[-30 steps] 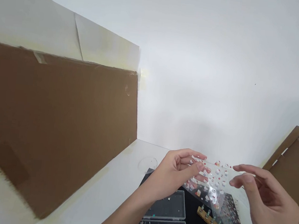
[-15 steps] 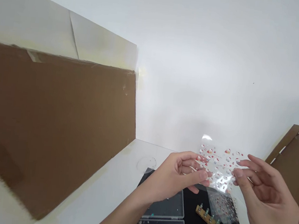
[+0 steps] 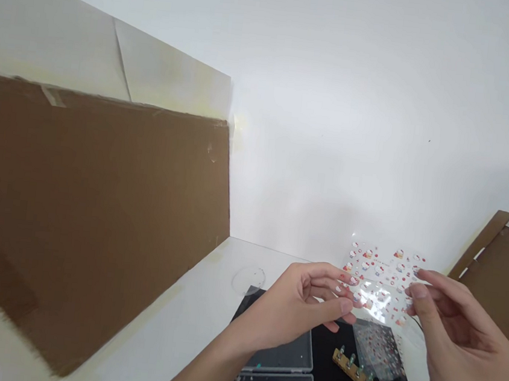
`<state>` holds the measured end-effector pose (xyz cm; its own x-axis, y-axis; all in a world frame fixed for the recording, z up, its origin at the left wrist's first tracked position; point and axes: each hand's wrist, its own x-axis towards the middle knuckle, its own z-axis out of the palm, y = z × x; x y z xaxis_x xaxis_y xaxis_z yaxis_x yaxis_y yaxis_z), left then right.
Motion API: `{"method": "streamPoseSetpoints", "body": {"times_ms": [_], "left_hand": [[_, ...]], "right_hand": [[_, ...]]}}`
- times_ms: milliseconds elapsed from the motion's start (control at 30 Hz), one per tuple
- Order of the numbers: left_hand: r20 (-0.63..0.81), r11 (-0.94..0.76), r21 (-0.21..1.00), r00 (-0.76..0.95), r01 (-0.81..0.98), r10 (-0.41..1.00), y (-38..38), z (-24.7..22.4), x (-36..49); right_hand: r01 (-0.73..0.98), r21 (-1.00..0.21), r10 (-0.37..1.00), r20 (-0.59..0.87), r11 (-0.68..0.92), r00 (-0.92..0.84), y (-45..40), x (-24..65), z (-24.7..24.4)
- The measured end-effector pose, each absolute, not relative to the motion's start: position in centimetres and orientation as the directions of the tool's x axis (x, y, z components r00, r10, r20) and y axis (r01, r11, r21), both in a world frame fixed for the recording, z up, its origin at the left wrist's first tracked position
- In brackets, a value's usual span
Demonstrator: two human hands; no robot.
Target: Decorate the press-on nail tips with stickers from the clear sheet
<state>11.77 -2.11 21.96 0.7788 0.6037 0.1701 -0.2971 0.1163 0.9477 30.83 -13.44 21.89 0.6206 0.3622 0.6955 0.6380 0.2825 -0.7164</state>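
Clear sticker sheet (image 3: 382, 276), pinched at 9 o'clock by left hand (image 3: 299, 307); right hand (image 3: 459, 339) spread, fingertips at its 3 o'clock edge.

Place: indoor craft desk | Signs: white tabletop (image 3: 177, 322); cardboard panel (image 3: 89, 209); plastic storage case (image 3: 280, 354); sticker sheet (image 3: 381, 282); wooden peg strip (image 3: 356, 368)

Two grey plastic cases (image 3: 280, 357) and a wooden peg strip (image 3: 355, 376) lie on the black mat (image 3: 328, 356), with a brown cardboard panel (image 3: 89, 209) standing to its left.
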Motion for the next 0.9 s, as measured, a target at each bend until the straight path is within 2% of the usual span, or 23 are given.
{"method": "streamPoseSetpoints", "body": {"times_ms": [467,667,767,900], "left_hand": [[0.193,0.079,0.951,0.771,-0.300,0.607,-1.7,21.7,11.6],[0.200,0.099,0.937,0.749,-0.334,0.632,-1.7,21.9,11.5],[0.211,0.090,0.930,0.717,-0.357,0.665,-1.8,21.9,11.6],[0.239,0.061,0.918,0.669,-0.393,0.704,-1.8,22.1,11.7]], "right_hand": [[0.618,-0.734,0.329,0.679,0.282,0.656,-13.3,30.3,22.0],[0.648,-0.668,0.407,0.741,0.366,0.533,-13.7,30.6,22.2],[0.649,-0.643,0.485,0.754,0.407,0.443,-13.9,30.9,22.3],[0.651,-0.567,0.513,0.803,0.505,0.302,-13.7,31.4,22.0]]}}
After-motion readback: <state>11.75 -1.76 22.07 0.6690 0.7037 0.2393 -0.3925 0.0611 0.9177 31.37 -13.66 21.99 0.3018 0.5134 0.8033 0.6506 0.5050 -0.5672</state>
